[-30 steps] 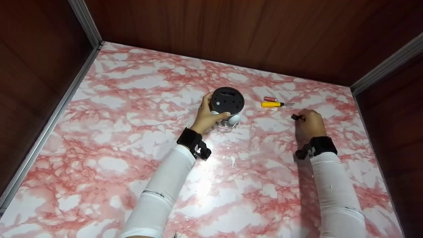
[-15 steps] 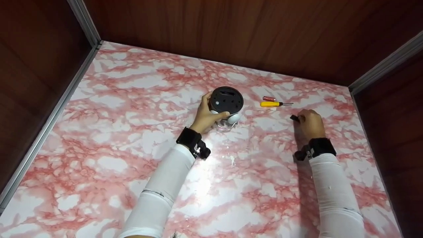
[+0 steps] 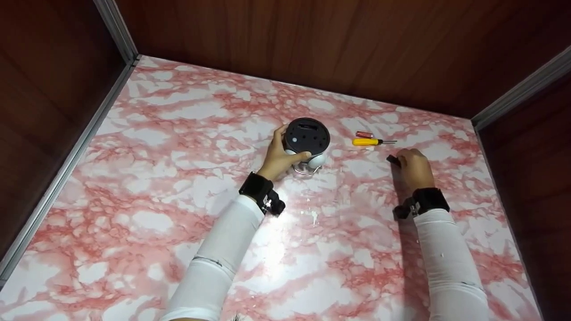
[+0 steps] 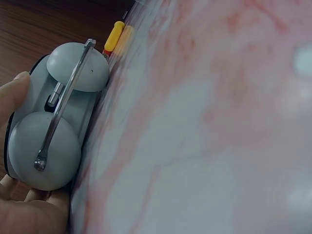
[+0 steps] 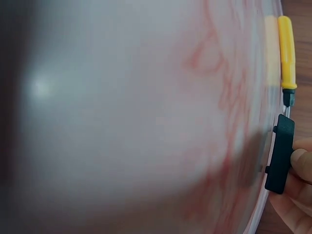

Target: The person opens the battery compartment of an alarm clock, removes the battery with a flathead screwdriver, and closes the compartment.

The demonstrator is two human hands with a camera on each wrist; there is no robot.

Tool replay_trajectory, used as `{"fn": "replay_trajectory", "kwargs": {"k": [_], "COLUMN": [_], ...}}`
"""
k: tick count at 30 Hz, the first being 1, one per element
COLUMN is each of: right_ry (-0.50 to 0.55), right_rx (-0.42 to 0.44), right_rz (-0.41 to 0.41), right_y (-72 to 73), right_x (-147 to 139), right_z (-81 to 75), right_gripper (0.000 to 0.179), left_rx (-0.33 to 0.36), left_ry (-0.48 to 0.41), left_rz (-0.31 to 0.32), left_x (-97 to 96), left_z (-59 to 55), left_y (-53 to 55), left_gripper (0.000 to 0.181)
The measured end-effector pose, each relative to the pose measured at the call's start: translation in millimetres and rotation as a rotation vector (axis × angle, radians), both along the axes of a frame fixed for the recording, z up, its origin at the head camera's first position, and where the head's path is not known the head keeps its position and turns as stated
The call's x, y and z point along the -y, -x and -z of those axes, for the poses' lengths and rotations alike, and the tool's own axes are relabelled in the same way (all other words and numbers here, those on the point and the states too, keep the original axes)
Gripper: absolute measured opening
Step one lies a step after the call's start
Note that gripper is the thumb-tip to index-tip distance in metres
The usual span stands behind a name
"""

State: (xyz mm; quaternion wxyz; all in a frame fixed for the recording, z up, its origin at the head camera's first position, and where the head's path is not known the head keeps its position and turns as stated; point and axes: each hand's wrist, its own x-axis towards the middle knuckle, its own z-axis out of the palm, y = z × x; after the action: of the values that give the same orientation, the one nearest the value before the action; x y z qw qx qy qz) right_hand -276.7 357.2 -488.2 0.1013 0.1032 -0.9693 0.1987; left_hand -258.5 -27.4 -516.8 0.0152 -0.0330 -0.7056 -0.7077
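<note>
My left hand (image 3: 279,158) grips a twin-bell alarm clock (image 3: 308,137) by its sides, thumb on the near edge. Its round black back, with a long battery slot, faces up. In the left wrist view two pale bells (image 4: 45,150) and a metal handle (image 4: 66,100) show on its side. Off to the right, my right hand (image 3: 415,168) pinches a small black battery cover (image 5: 281,155) between thumb and fingers; two little tabs stick out along one edge. The cover is close over the table. Beyond it lies a yellow-handled screwdriver (image 3: 366,141).
A red battery (image 3: 364,133) lies just behind the screwdriver. The table (image 3: 187,147) has a red-and-white marbled top. Dark wood panels (image 3: 303,44) with grey metal corner strips wall it in at the back and both sides.
My right hand has shifted slightly left with the battery cover, which now lies at a different angle. The left hand and the alarm clock stay in place.
</note>
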Motion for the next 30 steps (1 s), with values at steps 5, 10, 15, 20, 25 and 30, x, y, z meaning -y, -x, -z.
{"fn": "replay_trajectory", "kwargs": {"k": [5, 10, 15, 20, 25, 30], "right_ry": [0.014, 0.028, 0.070, 0.079, 0.061, 0.084], "right_rx": [0.040, 0.008, 0.004, 0.003, 0.006, 0.000], "right_rz": [0.011, -0.034, -0.056, -0.077, -0.089, -0.118], "right_y": [1.7, 4.5, 8.9, 13.3, 17.6, 21.5], "right_x": [11.8, 23.2, 34.2, 44.2, 56.1, 66.2], "right_z": [-1.5, -2.1, -3.4, -3.7, -3.8, -6.5], "right_gripper": [0.022, 0.022, 0.020, 0.018, 0.017, 0.018], "left_rx": [0.002, 0.008, 0.016, 0.025, 0.030, 0.036], "left_ry": [0.011, 0.005, -0.007, -0.011, -0.004, -0.017], "left_rz": [0.001, 0.005, 0.009, 0.014, 0.014, 0.013], "left_x": [-0.3, -0.1, 0.8, 0.5, 0.9, 0.8], "left_z": [-0.7, -1.4, -1.5, -0.9, -1.6, -2.7], "left_y": [-0.6, -0.4, -0.6, -0.5, -1.0, -2.4], "left_gripper": [0.099, 0.100, 0.100, 0.100, 0.101, 0.101]}}
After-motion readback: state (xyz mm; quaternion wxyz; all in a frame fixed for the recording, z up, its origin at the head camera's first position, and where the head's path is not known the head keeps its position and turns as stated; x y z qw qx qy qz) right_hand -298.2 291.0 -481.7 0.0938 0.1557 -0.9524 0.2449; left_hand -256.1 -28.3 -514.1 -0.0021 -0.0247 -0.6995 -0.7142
